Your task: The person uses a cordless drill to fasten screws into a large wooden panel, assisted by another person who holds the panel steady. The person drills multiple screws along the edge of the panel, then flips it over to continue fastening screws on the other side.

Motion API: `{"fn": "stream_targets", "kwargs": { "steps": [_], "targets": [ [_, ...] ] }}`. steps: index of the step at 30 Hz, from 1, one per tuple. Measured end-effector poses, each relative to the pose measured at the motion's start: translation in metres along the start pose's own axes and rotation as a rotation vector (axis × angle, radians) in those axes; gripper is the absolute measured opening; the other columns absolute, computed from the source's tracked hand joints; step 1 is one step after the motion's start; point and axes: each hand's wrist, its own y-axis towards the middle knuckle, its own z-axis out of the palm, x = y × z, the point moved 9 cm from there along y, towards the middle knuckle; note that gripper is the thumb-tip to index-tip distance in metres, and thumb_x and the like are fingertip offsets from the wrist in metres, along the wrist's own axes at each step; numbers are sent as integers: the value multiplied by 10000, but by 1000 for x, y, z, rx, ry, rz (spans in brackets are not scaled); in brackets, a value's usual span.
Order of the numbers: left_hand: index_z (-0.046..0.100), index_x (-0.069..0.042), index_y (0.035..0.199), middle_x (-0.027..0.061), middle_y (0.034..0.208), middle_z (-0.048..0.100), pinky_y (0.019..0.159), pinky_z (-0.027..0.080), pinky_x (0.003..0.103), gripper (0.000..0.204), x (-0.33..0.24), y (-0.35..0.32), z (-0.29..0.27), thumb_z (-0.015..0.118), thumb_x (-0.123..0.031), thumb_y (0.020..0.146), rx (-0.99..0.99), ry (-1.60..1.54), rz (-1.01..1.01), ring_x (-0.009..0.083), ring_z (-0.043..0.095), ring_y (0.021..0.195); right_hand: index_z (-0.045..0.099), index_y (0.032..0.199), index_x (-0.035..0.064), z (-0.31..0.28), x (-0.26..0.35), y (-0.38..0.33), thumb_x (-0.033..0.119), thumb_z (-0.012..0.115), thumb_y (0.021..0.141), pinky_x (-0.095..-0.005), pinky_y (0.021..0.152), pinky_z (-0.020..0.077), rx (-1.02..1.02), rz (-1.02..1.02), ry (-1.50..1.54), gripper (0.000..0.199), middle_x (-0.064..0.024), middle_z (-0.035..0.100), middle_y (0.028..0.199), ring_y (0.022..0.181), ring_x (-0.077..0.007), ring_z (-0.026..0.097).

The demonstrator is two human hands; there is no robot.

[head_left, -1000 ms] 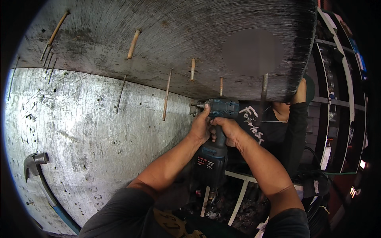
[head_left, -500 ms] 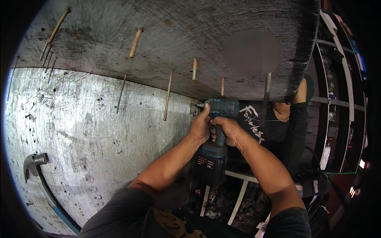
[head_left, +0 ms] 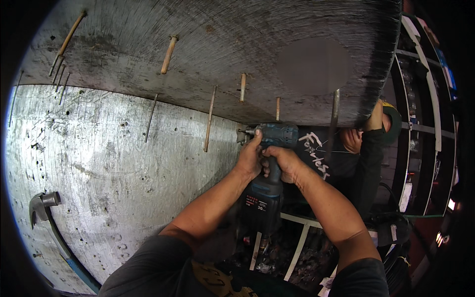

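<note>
At the upper right corner of the pale panel (head_left: 123,163), just under the dark panel (head_left: 222,44), we held the driver (head_left: 278,134) with its nose toward the edge. Our left hand (head_left: 250,158) braced its front, thumb along the casing; our right hand (head_left: 288,162) grasped the handle, fingers wrapped round it. To do this well, we judged, we needed the nose square to its mark, steady pressure behind it and that thumb clear of the tip. Our hands overlapped, so we could not tell which finger, if any, pressed the trigger. What the tip met was too small and shadowed to make out. The dark panel partly hid the co-worker (head_left: 341,171); a grey oval (head_left: 314,66) masked more.
</note>
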Motion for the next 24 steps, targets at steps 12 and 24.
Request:
{"fn": "stream_targets", "kwargs": {
  "steps": [12,24],
  "targets": [
    [650,-131,916,60,733,614,338,461,401,588,2,5,4,538,-698,1026,75,-55,-26,232,577,458,690,947,74,-2,-1,5,259,623,1018,-357,648,524,3,-2,-7,210,-57,627,777,678,-201,601],
    [599,11,1166,112,828,581,343,437,411,745,4,10,-4,611,-712,984,85,-51,-3,229,558,480,665,971,83,5,0,1,220,615,991,-356,656,503,-14,-5,-6,148,-48,603,755,661,-204,571]
  ]
}}
